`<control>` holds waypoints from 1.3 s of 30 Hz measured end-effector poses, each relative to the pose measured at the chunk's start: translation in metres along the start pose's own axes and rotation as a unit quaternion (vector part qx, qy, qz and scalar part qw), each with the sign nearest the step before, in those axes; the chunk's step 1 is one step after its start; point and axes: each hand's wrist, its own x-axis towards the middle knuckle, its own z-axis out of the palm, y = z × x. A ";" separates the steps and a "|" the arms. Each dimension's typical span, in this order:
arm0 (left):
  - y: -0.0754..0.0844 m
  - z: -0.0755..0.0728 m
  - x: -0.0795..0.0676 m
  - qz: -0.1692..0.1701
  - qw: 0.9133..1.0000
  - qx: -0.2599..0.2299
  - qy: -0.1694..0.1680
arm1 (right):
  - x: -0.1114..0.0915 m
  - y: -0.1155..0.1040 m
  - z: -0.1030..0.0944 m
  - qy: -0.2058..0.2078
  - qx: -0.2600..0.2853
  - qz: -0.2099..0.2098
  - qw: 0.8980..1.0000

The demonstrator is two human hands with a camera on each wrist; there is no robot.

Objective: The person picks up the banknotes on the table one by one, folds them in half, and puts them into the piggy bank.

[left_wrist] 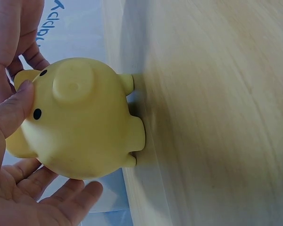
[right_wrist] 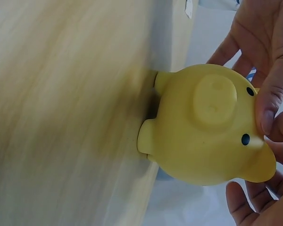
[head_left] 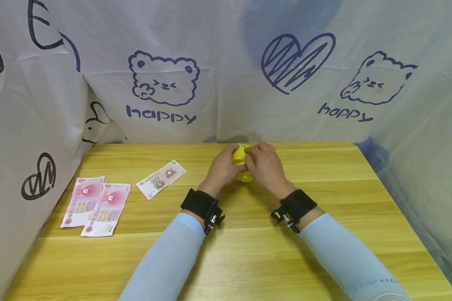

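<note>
A yellow pig-shaped piggy bank (head_left: 239, 155) stands on its feet near the far edge of the table, between both hands. My left hand (head_left: 222, 168) holds its left side; the left thumb lies across the forehead beside an eye, and the fingers spread along the side. From the other side my right hand (head_left: 265, 165) grips the top of the head near an ear. In the left wrist view the snout of the piggy bank (left_wrist: 74, 84) faces the camera. The right wrist view shows the piggy bank (right_wrist: 203, 146) with fingers around its ear. Its back is hidden.
Two pink banknotes (head_left: 109, 207) overlap at the left of the wooden table (head_left: 241, 259). A smaller-looking pale brownish banknote (head_left: 161, 179) lies between them and my left hand. White cloth (head_left: 233, 92) with drawn bears and hearts hangs behind and along the sides.
</note>
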 end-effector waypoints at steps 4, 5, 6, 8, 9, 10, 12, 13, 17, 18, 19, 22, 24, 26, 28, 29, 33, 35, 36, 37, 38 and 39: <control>0.001 0.001 0.001 -0.001 1.000 0.001 -0.003 | -0.001 0.001 -0.003 -0.029 0.027 0.041 0.998; 0.001 0.001 0.001 0.000 1.000 0.002 -0.004 | -0.001 0.001 -0.004 -0.034 0.034 0.051 0.998; 0.001 0.001 0.002 0.000 1.000 0.003 -0.005 | -0.001 0.001 -0.006 -0.039 0.041 0.059 0.997; 0.002 0.001 0.002 -0.003 1.000 0.003 -0.006 | -0.002 0.001 -0.007 -0.044 0.053 0.068 0.995; 0.002 0.001 0.002 -0.005 1.000 0.004 -0.006 | -0.002 0.001 -0.007 -0.044 0.061 0.069 0.995; 0.002 0.001 0.002 -0.008 1.000 0.004 -0.006 | -0.002 0.001 -0.008 -0.043 0.066 0.069 0.994; 0.002 0.001 0.002 -0.009 1.000 0.002 -0.005 | -0.003 0.001 -0.008 -0.040 0.073 0.069 0.994; 0.002 0.001 0.002 -0.008 1.000 0.002 -0.005 | -0.004 0.001 -0.007 -0.038 0.076 0.069 0.994; -0.002 0.000 -0.002 0.006 1.000 0.002 0.000 | -0.007 0.001 -0.007 -0.035 0.084 0.079 0.993; -0.003 -0.001 -0.005 0.009 1.000 -0.002 0.001 | -0.008 0.001 -0.007 -0.036 0.087 0.084 0.992; -0.004 -0.003 -0.008 0.012 1.000 -0.007 0.001 | -0.009 0.000 -0.008 -0.036 0.092 0.087 0.991; -0.012 -0.014 -0.022 0.000 1.000 -0.006 -0.008 | -0.014 -0.001 -0.011 -0.035 0.113 0.103 0.988; -0.018 -0.026 -0.034 -0.026 0.999 0.005 -0.024 | -0.018 -0.002 -0.014 -0.033 0.128 0.117 0.984; -0.027 -0.039 -0.047 -0.059 0.997 0.030 -0.043 | -0.024 -0.002 -0.018 -0.028 0.145 0.132 0.980; -0.036 -0.053 -0.060 -0.089 0.993 0.051 -0.059 | -0.030 -0.003 -0.020 -0.018 0.163 0.147 0.976; -0.040 -0.060 -0.067 -0.098 0.991 0.058 -0.064 | -0.033 -0.003 -0.021 -0.014 0.172 0.152 0.973; -0.060 -0.083 -0.088 -0.116 0.987 0.092 -0.066 | -0.048 -0.004 -0.023 -0.003 0.208 0.165 0.964; -0.068 -0.089 -0.096 -0.123 0.985 0.106 -0.061 | -0.055 -0.005 -0.022 0.001 0.219 0.174 0.960; -0.072 -0.091 -0.099 -0.126 0.984 0.110 -0.059 | -0.059 -0.006 -0.021 0.002 0.222 0.181 0.958; -0.075 -0.091 -0.101 -0.130 0.984 0.111 -0.059 | -0.062 -0.006 -0.020 0.005 0.224 0.191 0.956; -0.077 -0.091 -0.103 -0.132 0.983 0.114 -0.058 | -0.066 -0.007 -0.020 0.006 0.226 0.202 0.953; -0.080 -0.090 -0.104 -0.134 0.982 0.117 -0.060 | -0.069 -0.007 -0.019 0.005 0.229 0.214 0.950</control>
